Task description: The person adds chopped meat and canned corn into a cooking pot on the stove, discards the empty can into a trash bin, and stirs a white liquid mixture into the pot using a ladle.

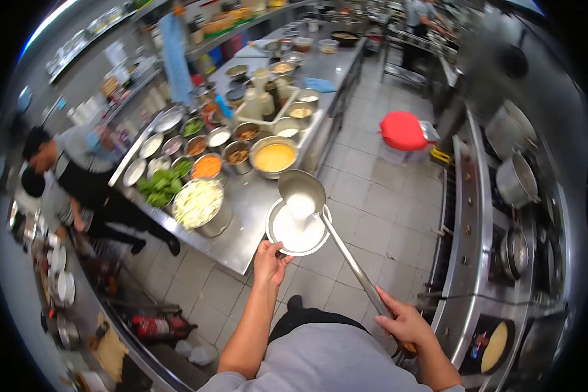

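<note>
My left hand grips the near rim of a metal bowl that holds white liquid. In my right hand is the long handle of a ladle, closed near its end. The ladle's cup is tilted over the bowl, and white liquid runs from it down into the bowl. Just beyond the bowl, on the steel counter, stands a metal bowl of yellow liquid. A pot of shredded pale vegetable is at the counter's near corner.
Several containers of chopped ingredients crowd the counter, beside a tray of bottles. On the right, a stove holds a pan with a flat yellow round and pots. A red-covered tub sits on the floor. Two people stand left; another works far back.
</note>
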### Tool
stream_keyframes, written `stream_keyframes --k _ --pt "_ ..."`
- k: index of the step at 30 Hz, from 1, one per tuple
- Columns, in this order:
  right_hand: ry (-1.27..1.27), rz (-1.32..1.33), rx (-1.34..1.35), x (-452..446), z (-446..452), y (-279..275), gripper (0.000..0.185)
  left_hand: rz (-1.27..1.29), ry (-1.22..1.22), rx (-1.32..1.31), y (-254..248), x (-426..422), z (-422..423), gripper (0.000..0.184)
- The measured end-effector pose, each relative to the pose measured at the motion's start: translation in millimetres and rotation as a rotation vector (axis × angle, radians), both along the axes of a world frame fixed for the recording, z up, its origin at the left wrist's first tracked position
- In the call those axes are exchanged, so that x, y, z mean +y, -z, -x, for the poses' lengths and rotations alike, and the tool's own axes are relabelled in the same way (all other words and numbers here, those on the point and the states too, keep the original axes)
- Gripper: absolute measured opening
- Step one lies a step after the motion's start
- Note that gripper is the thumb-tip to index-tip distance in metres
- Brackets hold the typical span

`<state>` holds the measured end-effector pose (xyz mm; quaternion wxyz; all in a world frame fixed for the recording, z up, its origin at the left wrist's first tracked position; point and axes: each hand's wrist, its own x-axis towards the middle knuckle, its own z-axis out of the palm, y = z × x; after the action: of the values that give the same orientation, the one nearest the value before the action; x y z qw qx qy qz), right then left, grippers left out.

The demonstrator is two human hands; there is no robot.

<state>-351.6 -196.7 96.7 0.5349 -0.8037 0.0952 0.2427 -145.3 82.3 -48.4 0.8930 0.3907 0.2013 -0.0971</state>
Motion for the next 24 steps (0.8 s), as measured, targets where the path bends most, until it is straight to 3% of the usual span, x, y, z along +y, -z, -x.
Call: stream_keyframes --k 4,6,9,14,17,19,20,22,24 --pt "0.118 0.199 -0.036 -9 20 18 0.071 -0.023 0.177 -0.001 8 -47 -24 0.013" --pt "0.184 0.299 -0.311 -10 29 41 0.07 -0.033 0.236 0.008 10 -67 -37 0.013" --pt "0.203 0.496 -0.365 -8 33 49 0.069 -0.06 0.326 -0.013 12 -92 -54 0.013" --pt "0.312 0.536 -0.145 5 30 43 0.069 -0.086 0.421 -0.04 5 -121 -74 0.017" --pt "0.391 0.435 -0.208 10 30 52 0.069 -0.13 0.48 -0.045 14 -134 -84 0.018" --pt "0.559 -0.065 0.033 11 26 53 0.069 -0.142 0.526 -0.039 23 -143 -88 0.018" --pt "0.579 -0.063 0.04 10 25 56 0.069 -0.151 0.544 -0.036 28 -147 -89 0.017" --pt "0.719 -0.371 0.057 8 25 62 0.067 -0.157 0.586 -0.031 36 -158 -90 0.016" --pt "0.794 -0.478 0.081 7 23 53 0.068 -0.159 0.626 -0.01 47 -172 -90 0.016"
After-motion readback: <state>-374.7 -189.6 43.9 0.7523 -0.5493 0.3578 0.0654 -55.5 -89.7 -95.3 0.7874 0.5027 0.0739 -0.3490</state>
